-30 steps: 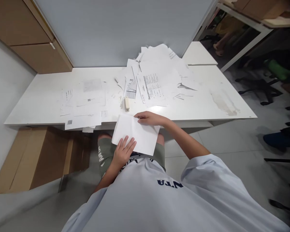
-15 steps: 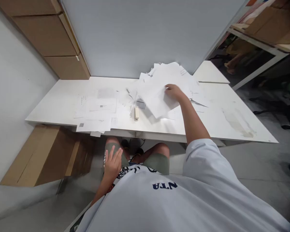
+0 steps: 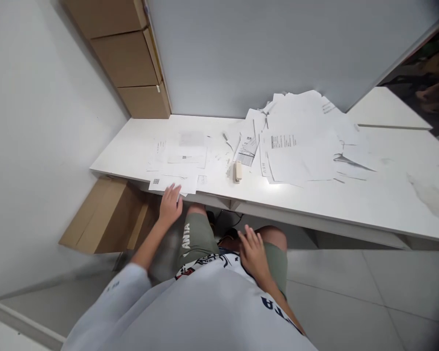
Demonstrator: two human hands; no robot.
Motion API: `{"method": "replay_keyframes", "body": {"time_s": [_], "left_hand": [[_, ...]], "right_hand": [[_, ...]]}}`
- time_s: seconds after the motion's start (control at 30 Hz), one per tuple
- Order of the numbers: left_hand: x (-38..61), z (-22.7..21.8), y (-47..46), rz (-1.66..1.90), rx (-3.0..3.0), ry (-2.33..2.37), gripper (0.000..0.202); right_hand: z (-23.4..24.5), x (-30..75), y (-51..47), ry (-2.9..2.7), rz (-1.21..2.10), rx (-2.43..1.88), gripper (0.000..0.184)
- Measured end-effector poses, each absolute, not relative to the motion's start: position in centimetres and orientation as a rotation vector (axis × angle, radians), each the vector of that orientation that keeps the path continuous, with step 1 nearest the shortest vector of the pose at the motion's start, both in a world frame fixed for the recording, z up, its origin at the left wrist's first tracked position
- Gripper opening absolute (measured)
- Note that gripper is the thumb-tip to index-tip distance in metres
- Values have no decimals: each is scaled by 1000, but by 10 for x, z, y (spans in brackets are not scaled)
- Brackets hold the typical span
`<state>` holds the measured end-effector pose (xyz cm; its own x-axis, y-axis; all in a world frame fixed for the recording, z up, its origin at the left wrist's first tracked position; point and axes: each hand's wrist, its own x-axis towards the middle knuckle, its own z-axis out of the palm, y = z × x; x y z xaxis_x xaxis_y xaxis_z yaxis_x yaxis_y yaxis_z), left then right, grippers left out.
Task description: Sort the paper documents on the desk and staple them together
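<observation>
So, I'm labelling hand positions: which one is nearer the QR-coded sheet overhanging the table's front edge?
Left. The left hand is at the sheet, contact unclear; the right hand is farther off, over the lap.

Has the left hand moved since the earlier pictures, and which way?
Yes: forward. Judged against the table's front edge, the left hand was short of it before; now it overlaps the white sheet there.
</observation>
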<state>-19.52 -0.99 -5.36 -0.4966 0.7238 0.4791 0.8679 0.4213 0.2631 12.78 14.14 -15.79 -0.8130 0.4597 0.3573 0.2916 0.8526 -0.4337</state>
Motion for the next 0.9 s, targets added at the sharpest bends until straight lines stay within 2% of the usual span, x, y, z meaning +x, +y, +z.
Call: {"method": "replay_keyframes", "body": {"time_s": [0.1,0.2,0.23,0.4,0.63,0.77,0.9], "left_hand": [[-279,-25,50,-612,-1474,-2518,51],[-337,-13,101,-439,-1530,-2728,72],[-347,-12,111,-359,-1568,-2786,73],[-348,-19,119,-160,-1502,-2819,56],[-327,-30,109,18,-1654,-2795,75],[-317,-22,100,47,-1719,-2730,63],[-306,-14,91,45,-1686,-2664,38]], "right_hand": [[-148,141,164,-2415,456,-792,43],[-131,146,182,-2143,425,-1009,46],[-128,147,182,-2064,421,-1055,47],[-134,152,149,-1962,532,-1122,49],[-154,132,121,-2264,771,-930,46],[-171,108,125,-2508,791,-845,48],[-172,78,125,-2674,771,-795,48]]}}
